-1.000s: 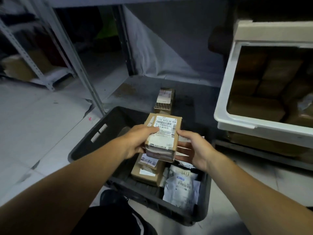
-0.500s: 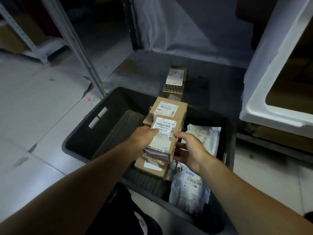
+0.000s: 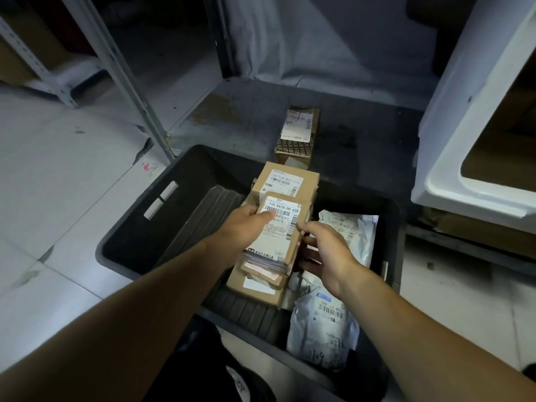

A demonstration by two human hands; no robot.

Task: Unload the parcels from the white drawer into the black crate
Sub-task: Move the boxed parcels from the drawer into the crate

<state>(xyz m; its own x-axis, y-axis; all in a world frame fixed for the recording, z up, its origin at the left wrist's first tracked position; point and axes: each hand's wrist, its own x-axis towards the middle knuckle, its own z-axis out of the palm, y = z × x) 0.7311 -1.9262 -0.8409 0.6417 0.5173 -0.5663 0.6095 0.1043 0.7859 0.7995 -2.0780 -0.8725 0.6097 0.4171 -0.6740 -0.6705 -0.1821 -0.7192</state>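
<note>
Box (image 3: 280,230) lowered onto stack inside crate (image 3: 127,242), frame centre. Left hand (image 3: 242,232) clasps box's 9 o'clock edge; right hand (image 3: 326,253) steadies 3 o'clock edge, fingers loose, likely releasing. Drawer (image 3: 464,158) at 2 o'clock.

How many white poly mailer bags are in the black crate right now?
2. One bag lies at the crate's far right; another bag lies near right, by the boxes. More may be hidden underneath.
</note>
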